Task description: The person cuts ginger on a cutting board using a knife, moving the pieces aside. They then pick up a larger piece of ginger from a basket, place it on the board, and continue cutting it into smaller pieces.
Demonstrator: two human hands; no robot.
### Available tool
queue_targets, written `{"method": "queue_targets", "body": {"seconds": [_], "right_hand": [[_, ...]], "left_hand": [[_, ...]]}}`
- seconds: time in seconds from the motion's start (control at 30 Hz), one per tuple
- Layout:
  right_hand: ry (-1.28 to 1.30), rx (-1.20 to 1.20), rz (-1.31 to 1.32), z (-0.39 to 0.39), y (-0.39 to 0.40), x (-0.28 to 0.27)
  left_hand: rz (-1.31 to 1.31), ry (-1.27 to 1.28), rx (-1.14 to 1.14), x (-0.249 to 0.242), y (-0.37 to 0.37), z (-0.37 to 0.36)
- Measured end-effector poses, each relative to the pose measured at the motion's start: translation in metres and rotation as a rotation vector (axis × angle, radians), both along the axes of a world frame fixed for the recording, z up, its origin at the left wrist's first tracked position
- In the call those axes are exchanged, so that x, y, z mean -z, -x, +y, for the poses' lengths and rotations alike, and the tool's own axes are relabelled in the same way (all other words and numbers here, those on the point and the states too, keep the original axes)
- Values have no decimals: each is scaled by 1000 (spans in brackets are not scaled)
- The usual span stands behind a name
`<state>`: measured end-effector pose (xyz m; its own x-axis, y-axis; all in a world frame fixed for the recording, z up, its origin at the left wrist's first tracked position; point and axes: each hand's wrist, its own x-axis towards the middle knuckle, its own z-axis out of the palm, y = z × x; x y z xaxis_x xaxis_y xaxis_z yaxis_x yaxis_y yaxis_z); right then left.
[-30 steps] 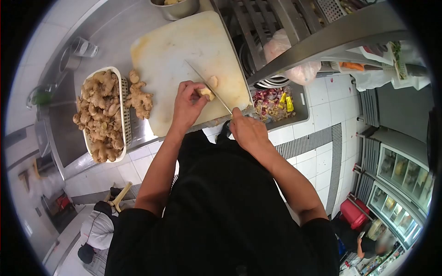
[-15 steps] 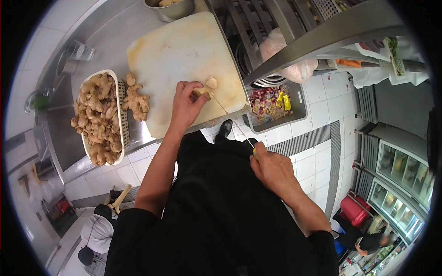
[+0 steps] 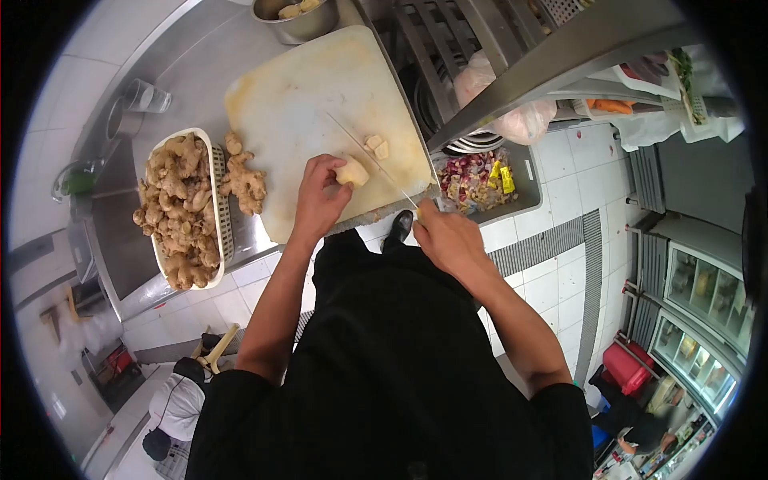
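Note:
My left hand (image 3: pixel 322 194) grips a pale, peeled piece of ginger (image 3: pixel 352 171) near the front of the white cutting board (image 3: pixel 296 88). In my right hand (image 3: pixel 450 240) is the handle of a knife, its long thin blade (image 3: pixel 376 160) lying across the board just right of the ginger. Small cut pieces of ginger (image 3: pixel 377 146) rest beyond the blade. At the board's left edge lies a large unpeeled ginger root (image 3: pixel 244 176). Beside it, a white basket (image 3: pixel 218 188) is heaped with unpeeled ginger (image 3: pixel 178 208).
A metal pot (image 3: pixel 298 24) with pale pieces stands behind the board. Below the board's right side is a grey bin (image 3: pixel 524 192) of scraps. A metal rack (image 3: pixel 552 60) rises at the right. Other people are at lower left (image 3: pixel 172 408) and lower right (image 3: pixel 640 428).
My right hand has come up and left, bringing the blade further across the board. The held ginger is turned, with its thick pale body showing, and another cut piece lies beyond the blade.

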<state>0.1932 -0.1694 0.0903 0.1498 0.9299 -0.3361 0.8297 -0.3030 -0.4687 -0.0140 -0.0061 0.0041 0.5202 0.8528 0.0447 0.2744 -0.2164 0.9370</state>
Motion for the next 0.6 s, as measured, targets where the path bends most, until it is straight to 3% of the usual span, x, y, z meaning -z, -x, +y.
{"method": "queue_targets", "body": {"seconds": [0.4, 0.6], "right_hand": [[166, -57, 3, -53, -16, -66], [125, -107, -91, -13, 1, -44]], "left_hand": [[64, 62, 26, -10, 3, 9], [41, 70, 23, -10, 2, 8]]}}
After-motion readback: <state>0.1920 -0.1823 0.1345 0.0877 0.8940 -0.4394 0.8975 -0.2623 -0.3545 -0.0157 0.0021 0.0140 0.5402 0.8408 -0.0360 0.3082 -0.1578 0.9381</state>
